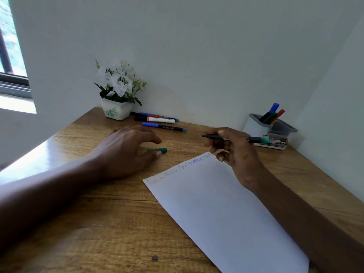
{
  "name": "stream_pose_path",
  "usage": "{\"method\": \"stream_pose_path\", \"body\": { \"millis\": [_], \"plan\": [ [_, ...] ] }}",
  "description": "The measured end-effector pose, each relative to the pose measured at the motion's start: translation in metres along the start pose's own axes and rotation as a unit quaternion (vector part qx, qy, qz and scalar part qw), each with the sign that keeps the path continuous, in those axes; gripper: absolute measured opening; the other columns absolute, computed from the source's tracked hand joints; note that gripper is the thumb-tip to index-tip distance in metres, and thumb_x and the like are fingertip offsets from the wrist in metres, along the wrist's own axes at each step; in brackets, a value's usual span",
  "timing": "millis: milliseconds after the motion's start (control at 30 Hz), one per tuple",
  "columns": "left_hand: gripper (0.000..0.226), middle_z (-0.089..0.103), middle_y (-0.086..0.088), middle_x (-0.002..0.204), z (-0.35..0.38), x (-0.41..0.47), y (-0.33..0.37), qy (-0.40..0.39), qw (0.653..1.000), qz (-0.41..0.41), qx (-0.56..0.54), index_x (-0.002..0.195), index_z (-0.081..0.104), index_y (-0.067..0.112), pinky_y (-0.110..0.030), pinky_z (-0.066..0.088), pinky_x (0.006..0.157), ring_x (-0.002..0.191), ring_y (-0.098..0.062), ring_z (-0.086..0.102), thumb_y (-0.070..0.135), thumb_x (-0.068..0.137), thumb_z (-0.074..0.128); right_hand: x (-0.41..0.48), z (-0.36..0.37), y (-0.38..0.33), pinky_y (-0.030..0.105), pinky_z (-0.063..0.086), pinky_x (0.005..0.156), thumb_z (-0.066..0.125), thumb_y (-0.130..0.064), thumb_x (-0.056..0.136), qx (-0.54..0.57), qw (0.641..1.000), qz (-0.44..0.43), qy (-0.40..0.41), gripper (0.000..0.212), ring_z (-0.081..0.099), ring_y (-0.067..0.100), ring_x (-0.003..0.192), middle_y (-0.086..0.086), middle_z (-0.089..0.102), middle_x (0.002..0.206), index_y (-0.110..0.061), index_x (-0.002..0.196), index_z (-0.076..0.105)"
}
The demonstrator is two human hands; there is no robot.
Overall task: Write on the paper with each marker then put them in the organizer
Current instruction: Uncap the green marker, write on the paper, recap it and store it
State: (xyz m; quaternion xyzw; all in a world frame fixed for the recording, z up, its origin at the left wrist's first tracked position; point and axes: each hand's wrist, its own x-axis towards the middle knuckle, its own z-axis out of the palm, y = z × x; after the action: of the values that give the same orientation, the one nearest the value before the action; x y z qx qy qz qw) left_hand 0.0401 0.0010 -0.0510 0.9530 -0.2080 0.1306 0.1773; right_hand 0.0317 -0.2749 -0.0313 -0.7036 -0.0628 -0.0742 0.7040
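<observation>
At frame centre the left hand (126, 152), fingers loosely spread, should pinch the green cap (162, 150) beside its thumb and press it squarely onto the green marker (255, 139) gripped in the right hand (236, 154), centre-right.

Plain white walls (197, 46) meet in a corner behind a wood-grain surface (118, 223). Daylight from a dark-framed window (11, 56) at left glints on its edge; a pot of white flowers (116, 112) stands by the wall.
</observation>
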Motion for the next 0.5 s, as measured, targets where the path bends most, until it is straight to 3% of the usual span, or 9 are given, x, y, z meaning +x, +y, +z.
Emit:
{"method": "stream_pose_path", "body": {
  "millis": [133,233,333,500],
  "plan": [
    [0.035,0.063,0.019,0.129,0.003,-0.003,0.006,-0.004,1.000,-0.005,0.007,0.121,0.067,0.043,-0.044,0.049,0.100,0.119,-0.007,0.055,0.057,0.089,0.063,-0.015,0.012,0.003,0.025,0.041,0.055,0.054,-0.005,0.097,-0.020,0.997,-0.008,-0.072,0.019,0.061,0.016,0.073,0.009,0.076,0.082,-0.009,0.095,0.073],
    [0.023,0.069,0.018,0.110,0.001,-0.004,0.008,0.019,1.000,-0.018,-0.004,0.109,0.071,0.043,-0.037,0.054,0.089,0.100,-0.001,0.061,0.051,0.088,0.069,-0.021,0.014,0.004,0.023,0.042,0.056,0.061,-0.010,0.093,-0.009,0.994,-0.004,-0.111,0.012,0.062,0.014,0.074,0.011,0.076,0.086,-0.009,0.094,0.073],
    [0.015,0.073,0.020,0.099,-0.004,-0.007,0.007,0.041,0.991,-0.031,-0.126,0.105,0.075,0.039,-0.030,0.057,0.087,0.095,0.002,0.066,0.036,0.089,0.073,-0.022,0.014,0.003,0.023,0.044,0.057,0.059,-0.024,0.083,0.023,0.990,0.000,-0.141,0.022,0.065,0.014,0.076,0.014,0.077,0.093,-0.016,0.092,0.077],
    [0.018,0.077,0.008,0.104,-0.015,-0.014,0.012,0.024,0.950,0.013,-0.310,0.108,0.077,0.023,-0.035,0.056,0.090,0.102,-0.011,0.070,0.019,0.091,0.072,-0.024,0.014,0.002,0.026,0.045,0.059,0.052,-0.026,0.083,0.061,0.983,0.001,-0.171,0.030,0.067,0.015,0.078,0.017,0.078,0.098,-0.017,0.093,0.079]
  ]
}}
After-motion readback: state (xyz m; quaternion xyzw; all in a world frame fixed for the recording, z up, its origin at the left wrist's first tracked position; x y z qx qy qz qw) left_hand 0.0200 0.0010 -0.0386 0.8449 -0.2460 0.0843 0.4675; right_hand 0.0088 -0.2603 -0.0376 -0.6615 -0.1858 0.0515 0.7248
